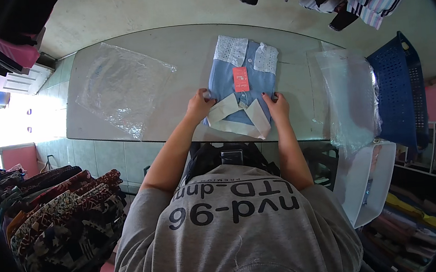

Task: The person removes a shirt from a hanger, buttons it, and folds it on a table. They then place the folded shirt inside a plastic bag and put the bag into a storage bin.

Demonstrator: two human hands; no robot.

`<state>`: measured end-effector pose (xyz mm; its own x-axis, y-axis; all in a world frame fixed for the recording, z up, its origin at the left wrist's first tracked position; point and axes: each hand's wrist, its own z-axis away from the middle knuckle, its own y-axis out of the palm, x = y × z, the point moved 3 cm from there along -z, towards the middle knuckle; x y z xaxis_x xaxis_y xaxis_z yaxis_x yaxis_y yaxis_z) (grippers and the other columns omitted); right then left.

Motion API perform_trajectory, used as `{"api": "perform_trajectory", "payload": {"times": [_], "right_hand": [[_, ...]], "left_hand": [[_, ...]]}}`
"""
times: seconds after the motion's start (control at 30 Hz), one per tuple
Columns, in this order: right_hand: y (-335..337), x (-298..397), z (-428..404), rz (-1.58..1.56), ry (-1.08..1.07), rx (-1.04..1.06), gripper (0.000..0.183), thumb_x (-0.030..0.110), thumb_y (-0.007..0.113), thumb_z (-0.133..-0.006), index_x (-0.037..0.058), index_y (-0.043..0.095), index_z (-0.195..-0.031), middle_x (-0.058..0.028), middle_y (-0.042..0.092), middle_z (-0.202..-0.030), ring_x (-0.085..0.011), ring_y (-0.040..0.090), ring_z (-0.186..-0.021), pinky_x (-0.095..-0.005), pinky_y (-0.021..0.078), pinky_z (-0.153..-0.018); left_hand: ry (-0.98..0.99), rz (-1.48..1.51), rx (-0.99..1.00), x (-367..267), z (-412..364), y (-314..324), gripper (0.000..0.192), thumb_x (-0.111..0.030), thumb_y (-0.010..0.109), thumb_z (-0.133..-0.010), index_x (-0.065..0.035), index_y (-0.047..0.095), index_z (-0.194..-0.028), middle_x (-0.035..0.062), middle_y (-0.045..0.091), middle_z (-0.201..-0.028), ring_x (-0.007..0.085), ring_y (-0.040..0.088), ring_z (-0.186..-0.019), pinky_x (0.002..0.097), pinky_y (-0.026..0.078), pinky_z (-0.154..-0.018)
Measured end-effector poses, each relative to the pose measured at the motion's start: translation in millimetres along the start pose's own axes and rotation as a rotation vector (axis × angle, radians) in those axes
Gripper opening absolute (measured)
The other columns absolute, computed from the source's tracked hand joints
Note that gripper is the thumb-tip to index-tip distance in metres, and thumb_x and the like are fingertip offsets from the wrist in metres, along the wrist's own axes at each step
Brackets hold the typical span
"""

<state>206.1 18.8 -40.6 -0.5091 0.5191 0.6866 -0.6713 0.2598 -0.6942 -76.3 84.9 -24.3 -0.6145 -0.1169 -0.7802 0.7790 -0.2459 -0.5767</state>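
A folded light-blue shirt lies flat on the table before me, with white eyelet-lace trim at its far end. Nearest to me is its open white collar. On its front rests a red hang tag that bears writing. My left hand grips the shirt's left edge near the collar. At the opposite edge, my right hand takes hold of the shirt with the thumb on top; its other fingertips are partly hidden.
A clear plastic bag lies on the table at left. More clear plastic bags are stacked at the right end. Beyond them stand a blue plastic basket and a white bin. Clothes hang at lower left.
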Motion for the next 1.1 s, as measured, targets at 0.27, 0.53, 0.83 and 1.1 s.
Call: {"api": "perform_trajectory", "payload": {"times": [0.27, 0.53, 0.83, 1.1], "right_hand": [[3, 22, -1, -0.099, 0.134, 0.073, 0.073, 0.054, 0.067, -0.071, -0.0083, 0.054, -0.106, -0.027, 0.061, -0.1, -0.0393, 0.06, -0.095, -0.0414, 0.0464, -0.082], [-8, 77, 26, 0.055, -0.126, 0.03, 0.064, 0.024, 0.066, -0.076, 0.021, 0.041, -0.134, -0.0222, 0.059, -0.11, -0.0418, 0.058, -0.096, -0.0446, 0.0459, -0.082], [18, 120, 39, 0.467, -0.319, 0.127, 0.058, 0.059, 0.052, -0.079, 0.025, 0.053, -0.126, -0.0189, 0.061, -0.104, -0.0392, 0.054, -0.101, -0.0418, 0.0446, -0.087], [31, 95, 22, 0.56, -0.496, 0.125, 0.034, 0.039, 0.06, -0.081, 0.0055, 0.066, -0.081, -0.0158, 0.064, -0.09, -0.0354, 0.056, -0.089, -0.0426, 0.045, -0.08]], "left_hand": [[-0.251, 0.424, 0.305, 3, 0, 23, 0.046, -0.021, 0.068, -0.08, 0.0028, 0.051, -0.115, 0.0107, 0.063, -0.092, 0.0159, 0.06, -0.08, 0.0308, 0.049, -0.071], [-0.08, 0.311, 0.11, -26, 3, 41, 0.042, -0.018, 0.072, -0.068, -0.0013, 0.058, -0.103, 0.0118, 0.064, -0.09, 0.0211, 0.062, -0.079, 0.0325, 0.05, -0.07], [-0.002, 0.37, 0.159, -51, 23, 52, 0.036, -0.015, 0.071, -0.066, 0.0016, 0.062, -0.097, 0.0119, 0.067, -0.086, 0.019, 0.065, -0.08, 0.0294, 0.05, -0.075], [0.201, 0.387, 0.448, -25, 47, -6, 0.029, -0.008, 0.058, -0.086, -0.0034, 0.059, -0.115, 0.0079, 0.062, -0.109, 0.0162, 0.058, -0.1, 0.029, 0.045, -0.087]]}}
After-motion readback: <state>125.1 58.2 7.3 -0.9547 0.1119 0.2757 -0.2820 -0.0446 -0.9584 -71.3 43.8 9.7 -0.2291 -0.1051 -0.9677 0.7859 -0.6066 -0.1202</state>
